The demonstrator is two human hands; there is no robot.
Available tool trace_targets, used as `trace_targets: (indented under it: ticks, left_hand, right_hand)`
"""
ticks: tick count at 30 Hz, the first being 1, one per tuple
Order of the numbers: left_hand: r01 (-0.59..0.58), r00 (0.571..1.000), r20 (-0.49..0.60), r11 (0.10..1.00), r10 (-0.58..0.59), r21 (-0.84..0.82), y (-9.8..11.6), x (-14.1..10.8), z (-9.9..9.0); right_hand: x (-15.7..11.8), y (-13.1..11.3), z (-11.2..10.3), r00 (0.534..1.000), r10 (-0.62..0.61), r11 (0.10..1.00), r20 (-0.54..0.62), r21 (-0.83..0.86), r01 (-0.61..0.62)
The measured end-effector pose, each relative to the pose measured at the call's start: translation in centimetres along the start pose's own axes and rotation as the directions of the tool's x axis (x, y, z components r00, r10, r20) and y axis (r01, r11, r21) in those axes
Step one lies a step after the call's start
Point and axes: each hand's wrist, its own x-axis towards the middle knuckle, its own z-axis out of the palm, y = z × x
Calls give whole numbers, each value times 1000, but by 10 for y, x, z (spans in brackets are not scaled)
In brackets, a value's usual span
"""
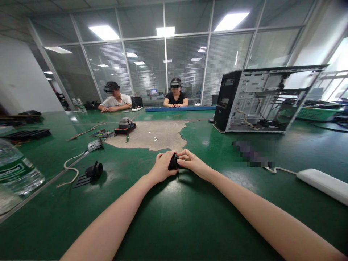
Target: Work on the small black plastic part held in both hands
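Out in front of me over the green table (174,217), a small black rounded part (173,163) sits between my two hands. My left hand (162,165) is wrapped round its left side. From the other side, the thumb and fingers of my right hand (191,161) pinch its right edge. The fingers cover much of the part, so its exact kind cannot be made out. To the left of my hands lies a black plastic piece with a ring and flat prongs (94,171). Beyond it is a small metal bracket (95,144) beside a pale cord (71,162).
An opened computer case (228,103) stands at the right. Near me there are a white power strip (323,183) and a blurred-out dark object (251,154). A water bottle (16,170), a circuit board (104,133) and a heatsink fan (125,124) are leftward. Two people sit across.
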Motion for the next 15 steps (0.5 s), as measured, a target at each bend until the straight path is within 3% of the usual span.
trace_targets:
  ticks: [6,10,15]
  left_hand:
    - [8,1000,4,1000,-8,-6,1,0,-1]
    - [19,1000,13,1000,-19,-7,2,0,-2]
    - [26,1000,8,1000,-26,-15,5,1,-2]
  right_hand:
    - [-1,-7,-8,996,42,996,-80,-72,-48]
    - [-3,-12,-20,976,132,987,-173,-68,-146]
    - [4,-5,-6,979,175,984,-104,50,-171]
